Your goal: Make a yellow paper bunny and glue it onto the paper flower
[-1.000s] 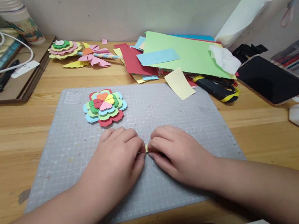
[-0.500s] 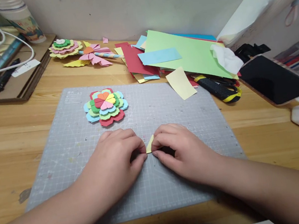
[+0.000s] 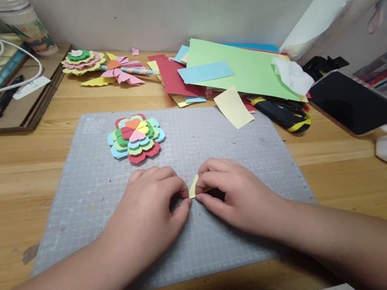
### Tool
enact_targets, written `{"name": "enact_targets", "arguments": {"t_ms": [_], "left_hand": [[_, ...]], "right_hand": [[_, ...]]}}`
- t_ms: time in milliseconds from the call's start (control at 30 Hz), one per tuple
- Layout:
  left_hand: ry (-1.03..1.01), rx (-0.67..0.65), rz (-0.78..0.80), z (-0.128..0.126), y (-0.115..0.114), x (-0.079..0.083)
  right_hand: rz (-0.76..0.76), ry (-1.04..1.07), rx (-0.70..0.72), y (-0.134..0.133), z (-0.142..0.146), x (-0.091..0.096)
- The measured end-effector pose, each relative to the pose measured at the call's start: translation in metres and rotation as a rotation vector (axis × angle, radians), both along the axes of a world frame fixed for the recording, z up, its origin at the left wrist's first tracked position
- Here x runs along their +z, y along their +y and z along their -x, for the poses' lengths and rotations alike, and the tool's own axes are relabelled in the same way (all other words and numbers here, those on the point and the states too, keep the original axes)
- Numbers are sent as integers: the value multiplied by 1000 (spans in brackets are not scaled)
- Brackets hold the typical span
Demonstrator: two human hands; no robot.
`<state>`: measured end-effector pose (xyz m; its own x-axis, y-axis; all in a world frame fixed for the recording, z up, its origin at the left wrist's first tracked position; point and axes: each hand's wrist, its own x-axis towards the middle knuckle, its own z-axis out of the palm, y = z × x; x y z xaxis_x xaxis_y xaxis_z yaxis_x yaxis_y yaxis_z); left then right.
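My left hand (image 3: 151,206) and my right hand (image 3: 231,197) rest side by side on a grey cutting mat (image 3: 80,201). Both pinch a small folded piece of yellow paper (image 3: 194,186) between their fingertips; only a narrow corner of it shows between the hands. A layered paper flower (image 3: 136,138) in red, blue, green, yellow and pink lies on the mat beyond my left hand.
Coloured paper sheets (image 3: 240,68) are piled at the back, with a loose pale yellow slip (image 3: 233,107) at the mat's edge. A black-and-yellow cutter (image 3: 281,115), a dark phone (image 3: 354,101), more paper flowers (image 3: 81,62) and a cardboard stack with cables (image 3: 15,101) surround the mat.
The yellow paper's corner has risen between my fingertips; one second ago only a sliver showed. My hands have stayed in place.
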<state>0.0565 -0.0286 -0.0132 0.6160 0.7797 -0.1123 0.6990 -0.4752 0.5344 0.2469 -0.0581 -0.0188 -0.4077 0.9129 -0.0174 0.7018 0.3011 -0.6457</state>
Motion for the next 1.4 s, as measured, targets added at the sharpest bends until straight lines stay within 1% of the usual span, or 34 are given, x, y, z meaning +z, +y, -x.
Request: {"name": "enact_targets", "arguments": {"t_ms": [300, 633, 833, 1233, 1400], "left_hand": [[0, 12, -8, -1, 0, -1], [5, 15, -5, -2, 0, 0], [15, 16, -2, -2, 0, 0], [35, 7, -24, -3, -1, 1], [39, 12, -14, -3, -1, 1]], "right_hand": [[38, -23, -43, 1, 3, 1], [35, -68, -38, 4, 3, 0], [39, -48, 7, 4, 0, 3], [65, -62, -40, 5, 3, 4], [65, -57, -22, 7, 4, 3]]}}
